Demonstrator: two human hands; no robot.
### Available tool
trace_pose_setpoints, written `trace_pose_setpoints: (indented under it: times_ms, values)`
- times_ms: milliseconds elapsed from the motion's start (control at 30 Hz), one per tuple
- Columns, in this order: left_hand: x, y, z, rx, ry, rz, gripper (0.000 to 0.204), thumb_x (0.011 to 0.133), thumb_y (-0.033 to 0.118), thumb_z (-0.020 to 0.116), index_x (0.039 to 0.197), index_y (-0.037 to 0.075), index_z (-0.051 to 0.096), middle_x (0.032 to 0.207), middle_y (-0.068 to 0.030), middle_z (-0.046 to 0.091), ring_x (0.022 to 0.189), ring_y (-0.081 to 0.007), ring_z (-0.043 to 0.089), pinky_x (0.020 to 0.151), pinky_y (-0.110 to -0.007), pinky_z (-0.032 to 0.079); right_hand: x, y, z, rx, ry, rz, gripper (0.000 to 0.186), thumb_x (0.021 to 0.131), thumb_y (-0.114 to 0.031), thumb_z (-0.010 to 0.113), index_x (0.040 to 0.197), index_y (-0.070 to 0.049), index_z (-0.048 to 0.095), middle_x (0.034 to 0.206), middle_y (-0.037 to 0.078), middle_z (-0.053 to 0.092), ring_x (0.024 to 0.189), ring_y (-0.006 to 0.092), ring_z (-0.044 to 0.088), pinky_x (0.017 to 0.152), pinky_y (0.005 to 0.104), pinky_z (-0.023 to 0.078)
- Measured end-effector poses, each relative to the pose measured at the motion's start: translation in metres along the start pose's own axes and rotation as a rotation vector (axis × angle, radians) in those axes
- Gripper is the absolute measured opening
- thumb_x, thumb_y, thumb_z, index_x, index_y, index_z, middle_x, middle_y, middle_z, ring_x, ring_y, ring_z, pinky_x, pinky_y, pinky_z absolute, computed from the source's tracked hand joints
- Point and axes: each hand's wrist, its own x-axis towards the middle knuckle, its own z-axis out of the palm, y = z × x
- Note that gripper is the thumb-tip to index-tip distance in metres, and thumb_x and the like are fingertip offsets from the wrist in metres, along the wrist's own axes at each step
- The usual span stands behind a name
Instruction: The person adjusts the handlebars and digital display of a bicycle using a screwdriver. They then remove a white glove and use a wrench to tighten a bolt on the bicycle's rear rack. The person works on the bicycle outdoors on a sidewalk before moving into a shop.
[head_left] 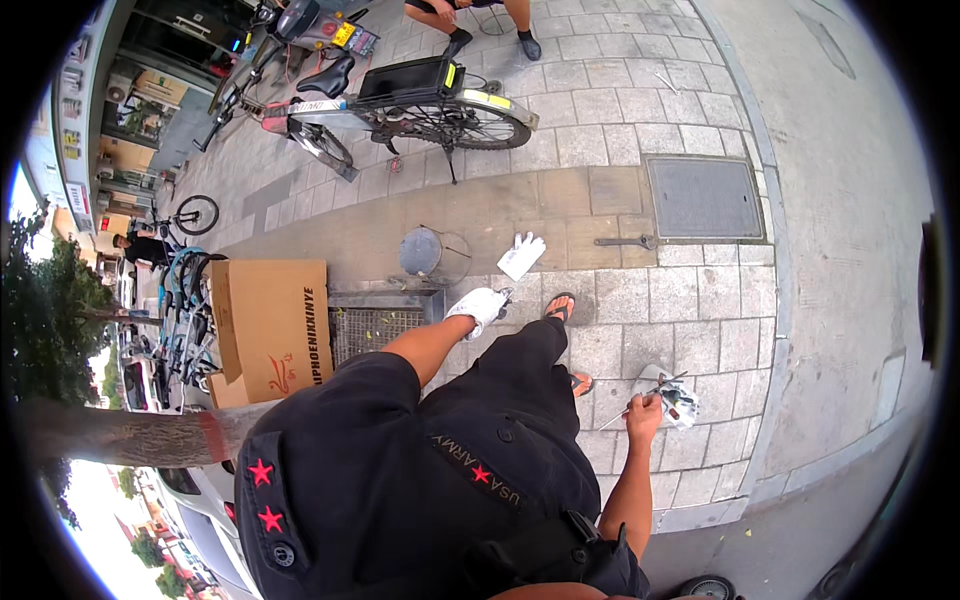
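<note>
At the plastic bag (680,405), the right hand (643,412) pinches a thin rod (615,418), a handling step seemingly needing steadiness next; leftward, the gloved left hand (479,309) curls round a dark piece (505,296).

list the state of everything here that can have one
left hand, gloved; grip unclear
right hand, bare, closed on a thin rod
loose white glove, off the hand, lying on the paving
wrench, lying on the paving, unheld
bike, standing, kickstand down
metal ground cover, shut
cardboard box, open or shut unclear
</note>
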Motion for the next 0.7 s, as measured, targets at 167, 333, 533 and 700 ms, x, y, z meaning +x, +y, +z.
trace_pose_setpoints:
  times_ms: [167,333,533,700]
  values:
    - [-0.006,-0.08,0.001,-0.178,0.152,-0.088,0.067,0.103,0.063,0.048,0.096,0.004,0.078,0.085,-0.0176,0.075,0.079,-0.0327,0.07,0.072,-0.046,0.049,0.041,-0.006,0.007,-0.16,-0.06,-0.135,0.021,0.091,-0.014,0.067,0.086,-0.001,0.051,0.067,0.01,0.06,0.054,0.0161,0.06,0.048,0.0356,0.05]
    - [-0.004,-0.175,0.01,-0.268,0.292,-0.176,0.069,0.103,0.062,0.044,0.101,0.001,0.077,0.098,-0.027,0.073,0.098,-0.0475,0.069,0.083,-0.053,0.05,0.055,-0.056,0.048,-0.423,-0.229,-0.135,0.013,0.089,-0.01,0.064,0.086,0.002,0.06,0.068,0.012,0.066,0.046,0.0157,0.056,0.042,0.0328,0.046]
    - [-0.02,-0.232,-0.077,-0.521,0.216,-0.357,0.07,0.104,0.063,0.041,0.105,0.002,0.076,0.106,-0.0274,0.072,0.105,-0.0473,0.067,0.086,-0.052,0.05,0.089,-0.09,0.127,-0.871,-0.563,-0.647,0.02,0.087,-0.015,0.065,0.08,0.001,0.075,0.067,0.01,0.069,0.057,0.0203,0.064,0.056,0.0375,0.052]
    - [-0.015,-0.326,-0.117,-0.644,0.257,-0.398,0.075,0.106,0.062,0.038,0.114,-0.004,0.073,0.112,-0.028,0.073,0.109,-0.0468,0.068,0.09,-0.052,0.052,0.079,-0.193,0.28,-0.687,-0.485,-0.316,0.028,0.092,-0.021,0.067,0.09,0.006,0.076,0.067,0.009,0.07,0.06,0.017,0.064,0.057,0.0331,0.05]
